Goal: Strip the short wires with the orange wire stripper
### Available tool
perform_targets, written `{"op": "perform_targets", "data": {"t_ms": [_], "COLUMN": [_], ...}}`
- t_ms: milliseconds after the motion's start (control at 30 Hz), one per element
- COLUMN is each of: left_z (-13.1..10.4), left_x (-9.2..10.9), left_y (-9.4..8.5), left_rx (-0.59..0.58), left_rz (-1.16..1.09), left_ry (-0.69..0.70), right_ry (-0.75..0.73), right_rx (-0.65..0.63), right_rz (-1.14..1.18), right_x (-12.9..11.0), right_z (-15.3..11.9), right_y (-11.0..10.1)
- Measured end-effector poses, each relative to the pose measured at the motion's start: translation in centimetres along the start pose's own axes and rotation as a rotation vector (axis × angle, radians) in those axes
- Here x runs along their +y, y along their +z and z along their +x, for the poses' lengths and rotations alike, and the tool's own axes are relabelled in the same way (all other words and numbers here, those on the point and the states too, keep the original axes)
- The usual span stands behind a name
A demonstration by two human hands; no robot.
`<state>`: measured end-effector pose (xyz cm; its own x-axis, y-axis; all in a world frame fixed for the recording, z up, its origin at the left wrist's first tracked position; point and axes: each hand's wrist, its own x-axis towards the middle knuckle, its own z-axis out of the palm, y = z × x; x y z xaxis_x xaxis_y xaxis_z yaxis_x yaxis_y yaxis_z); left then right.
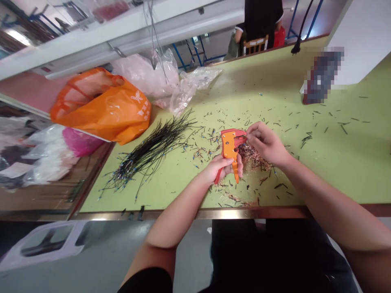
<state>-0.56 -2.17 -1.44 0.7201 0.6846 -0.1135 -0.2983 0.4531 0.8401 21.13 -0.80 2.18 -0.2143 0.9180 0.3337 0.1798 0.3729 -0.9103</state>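
My left hand [224,169] is wrapped round the handles of an orange and red wire stripper [229,144], held upright over the green table. At its jaws, the fingers of my right hand [265,142] are pinched together; whatever they grip is too small to make out. Behind the tool and under my right hand lies a heap of copper strands and black offcuts [255,158]. A long bundle of black wires [152,146] with blue and metal ends rests to the left of my hands.
Short black offcuts [306,138] are strewn over the green table [336,171]. An orange bag [106,108] and clear plastic bags [183,89] stand at the back left, below a white shelf [128,28]. A white panel [360,44] rises at right. Another person [262,20] sits beyond.
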Motion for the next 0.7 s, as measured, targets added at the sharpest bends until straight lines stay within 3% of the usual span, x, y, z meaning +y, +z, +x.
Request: {"op": "perform_targets", "data": {"t_ms": [700], "left_z": [-0.2], "left_x": [0.0], "left_y": [1.4], "left_rx": [0.039], "left_rz": [0.086], "left_ry": [0.026], "right_ry": [0.032], "right_rx": [-0.074], "right_rz": [0.147], "right_x": [0.6], "right_z": [-0.1], "right_y": [0.3]}}
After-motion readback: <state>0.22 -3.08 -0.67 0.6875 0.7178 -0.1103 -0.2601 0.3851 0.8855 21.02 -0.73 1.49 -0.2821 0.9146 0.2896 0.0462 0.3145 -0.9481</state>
